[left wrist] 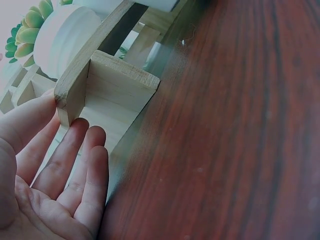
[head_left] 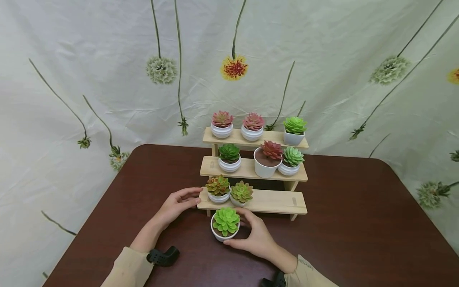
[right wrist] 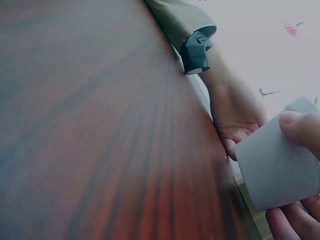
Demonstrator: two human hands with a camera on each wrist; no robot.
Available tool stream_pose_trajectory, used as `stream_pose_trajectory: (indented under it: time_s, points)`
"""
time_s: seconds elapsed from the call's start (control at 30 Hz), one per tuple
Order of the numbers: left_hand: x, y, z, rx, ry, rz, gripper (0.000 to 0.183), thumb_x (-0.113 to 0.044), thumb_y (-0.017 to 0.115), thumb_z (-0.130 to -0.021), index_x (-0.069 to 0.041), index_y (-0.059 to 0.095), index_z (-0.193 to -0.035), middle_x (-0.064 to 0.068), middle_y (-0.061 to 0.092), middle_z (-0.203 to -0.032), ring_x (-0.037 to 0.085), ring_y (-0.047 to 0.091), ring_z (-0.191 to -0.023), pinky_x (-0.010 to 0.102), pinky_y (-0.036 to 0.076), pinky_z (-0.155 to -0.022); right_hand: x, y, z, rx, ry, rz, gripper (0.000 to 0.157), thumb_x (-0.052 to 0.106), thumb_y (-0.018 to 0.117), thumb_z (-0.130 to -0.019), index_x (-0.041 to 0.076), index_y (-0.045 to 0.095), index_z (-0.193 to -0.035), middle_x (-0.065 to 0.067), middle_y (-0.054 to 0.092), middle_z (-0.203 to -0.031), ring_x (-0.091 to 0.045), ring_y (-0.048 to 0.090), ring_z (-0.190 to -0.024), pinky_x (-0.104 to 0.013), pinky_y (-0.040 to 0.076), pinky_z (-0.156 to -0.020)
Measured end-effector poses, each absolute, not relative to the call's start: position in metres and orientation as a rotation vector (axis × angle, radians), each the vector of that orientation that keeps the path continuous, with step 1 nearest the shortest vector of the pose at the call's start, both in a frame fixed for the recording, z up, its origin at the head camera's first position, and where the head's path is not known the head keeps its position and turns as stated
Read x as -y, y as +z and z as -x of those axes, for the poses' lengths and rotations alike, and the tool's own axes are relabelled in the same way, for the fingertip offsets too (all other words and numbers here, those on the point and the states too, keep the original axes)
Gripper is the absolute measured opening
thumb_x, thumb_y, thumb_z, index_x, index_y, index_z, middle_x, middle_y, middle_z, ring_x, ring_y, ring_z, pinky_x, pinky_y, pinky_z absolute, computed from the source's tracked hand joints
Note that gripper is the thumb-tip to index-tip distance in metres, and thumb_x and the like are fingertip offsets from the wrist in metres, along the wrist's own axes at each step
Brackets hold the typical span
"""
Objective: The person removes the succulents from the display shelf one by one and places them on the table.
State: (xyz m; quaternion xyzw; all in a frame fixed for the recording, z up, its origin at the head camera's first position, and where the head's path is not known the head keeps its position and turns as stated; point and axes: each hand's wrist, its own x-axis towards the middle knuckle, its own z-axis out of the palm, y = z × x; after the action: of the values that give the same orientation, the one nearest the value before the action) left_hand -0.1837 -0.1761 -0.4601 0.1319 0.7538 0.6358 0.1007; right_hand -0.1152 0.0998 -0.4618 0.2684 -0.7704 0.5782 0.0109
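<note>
While pinching the bright green succulent (head_left: 226, 222) in the right hand (head_left: 256, 236) and the wooden stand (head_left: 276, 200) with the left hand (head_left: 179, 205), looks nearly done tbh, with eight plants (head_left: 229, 153) shelved beyond the right hand, just this one left

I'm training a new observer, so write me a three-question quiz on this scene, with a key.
1. How many tiers does the stepped pale wooden stand have?
2. True or false: the bare left hand touches the stand's lowest tier.
3. The bare right hand holds a round white pot. Its rosette-shaped succulent is: A) dark red; B) bright green; C) pink.

Key: 1. Three; 2. True; 3. B.
</note>
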Motion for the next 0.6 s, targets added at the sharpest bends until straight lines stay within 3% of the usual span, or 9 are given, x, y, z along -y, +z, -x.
stream_pose_trajectory:
  time_s: [0.3, 0.6]
  points:
    - [0.177, -0.459, 0.184, -2.229, 1.875, -0.383, 0.045, -0.02, 0.066, -0.09, -0.001, 0.054, -0.129, 0.019, 0.053, -0.129, 0.014, 0.061, -0.099, 0.027, 0.051, -0.081, -0.089, -0.429, 0.107, 2.453, 1.85, -0.833, 0.065, 0.001, 0.083, -0.067, -0.004, 0.05, -0.123, -0.017, 0.059, -0.119, -0.019, 0.06, -0.105, -0.034, 0.05, -0.086]
    - [0.177, -0.461, 0.184, -2.22, 1.874, -0.395, 0.045, -0.02, 0.066, -0.09, -0.001, 0.055, -0.129, 0.019, 0.054, -0.128, 0.015, 0.061, -0.1, 0.028, 0.051, -0.081, -0.09, -0.45, 0.112, 2.496, 1.841, -0.804, 0.069, 0.004, 0.085, -0.067, 0.0, 0.049, -0.126, -0.013, 0.057, -0.122, -0.021, 0.059, -0.107, -0.032, 0.05, -0.088]
